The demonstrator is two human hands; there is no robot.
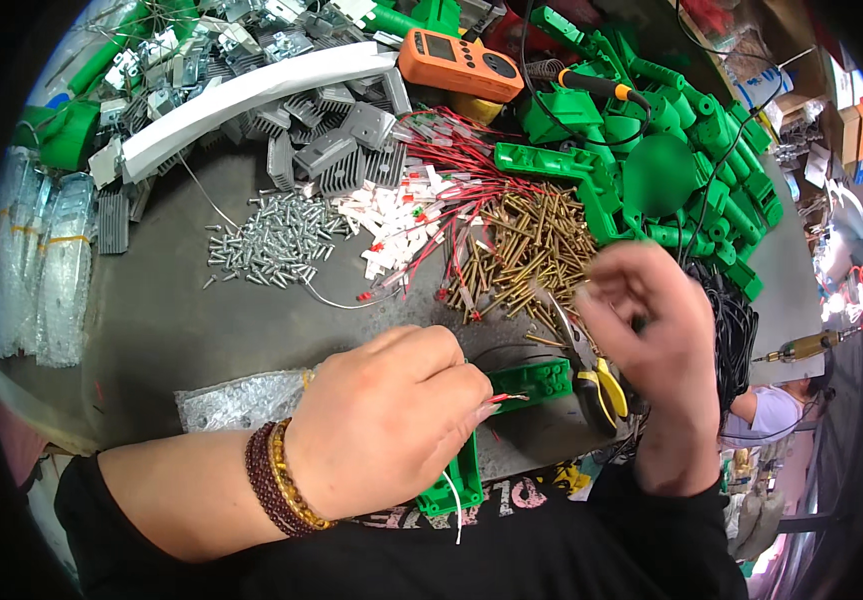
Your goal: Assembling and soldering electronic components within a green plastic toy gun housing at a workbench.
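A red wire [507, 398] is pinched by the closed left hand [391, 420] over a green plastic part [531, 382]; the curled right hand [646, 320] blurs, its contents unclear.

The left hand [381, 425], at seven o'clock, wears two bead bracelets [276, 490] at the wrist, dark red and amber. Black sleeves cover both arms; the right hand [646, 330] shows long nails.
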